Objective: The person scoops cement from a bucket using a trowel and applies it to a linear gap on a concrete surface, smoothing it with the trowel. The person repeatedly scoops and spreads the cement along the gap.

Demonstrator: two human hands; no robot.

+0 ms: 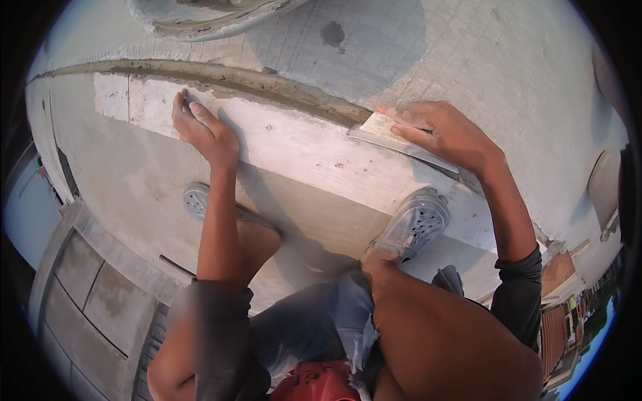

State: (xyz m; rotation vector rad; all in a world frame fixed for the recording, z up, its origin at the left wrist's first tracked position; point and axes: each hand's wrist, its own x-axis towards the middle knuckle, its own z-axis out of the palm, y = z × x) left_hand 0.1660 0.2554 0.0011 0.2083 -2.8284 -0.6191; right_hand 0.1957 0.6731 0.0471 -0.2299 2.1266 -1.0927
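A long whitish board (301, 144) runs across the concrete in front of me, with a strip of wet mortar (267, 93) along its far edge. My right hand (445, 134) is closed on a flat trowel (394, 137), its thin plate lying over the board's far edge beside the mortar. Part of the trowel is hidden under the palm. Toward the board's left end, my left hand (206, 132) has its fingers bent and apart near the far edge. Nothing shows in it, and whether the fingertips press on the board is hard to tell.
A mortar-smeared round basin (214, 30) stands beyond the mortar strip. Nearby, a dark wet patch (332, 35) marks the grey concrete. My grey clog (418, 224) is against the board; the other clog (195, 200) is left. Grey panels (93, 294) lie lower left.
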